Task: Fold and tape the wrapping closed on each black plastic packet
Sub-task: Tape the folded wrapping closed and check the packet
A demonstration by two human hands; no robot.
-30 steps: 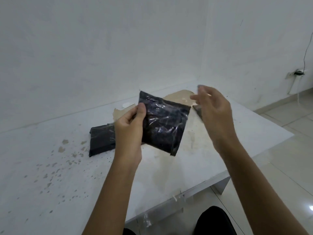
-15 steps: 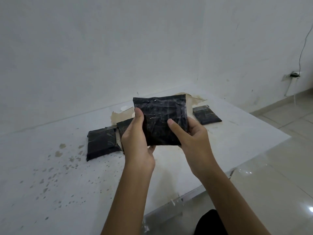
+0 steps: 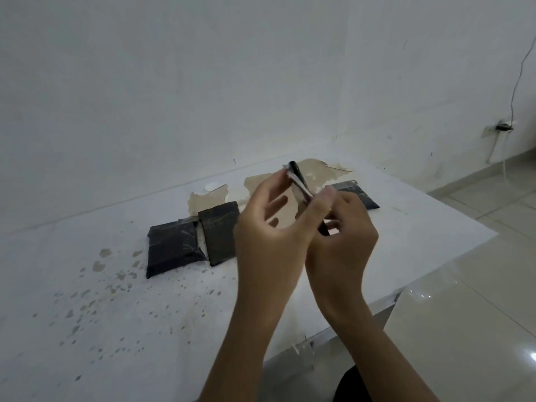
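The packet [image 3: 298,181] has turned since a moment ago: then its broad black face was toward the camera, square between both hands, and now it shows edge-on, a thin dark strip with a pale shiny side, tilted and raised above the table [image 3: 406,227]. The hands have drawn closer together too, and now overlap at the thumbs.

The left hand [image 3: 269,227] has its fingers curled up around the packet's near side, the fingertips reaching toward its top end; the palm faces right and the thumb lies across toward the other hand. The right hand [image 3: 342,227] pinches the packet's lower end between thumb and curled fingers, its knuckles toward the camera. Motion blur softens both hands, so exactly where each fingertip sits on the wrapping is hard to tell.

On the table behind them lie three more black packets. One [image 3: 172,248] sits to the left, with a second [image 3: 220,230] just beside it, their edges touching or nearly so, and a strip of clear wrapping showing between them. A third [image 3: 362,195] lies farther right, partly hidden by the right hand.

The tabletop is white, speckled with brown chips at the left and peeled to bare tan near the wall [image 3: 203,97]. A cable [image 3: 519,68] runs down the right-hand wall to a socket.
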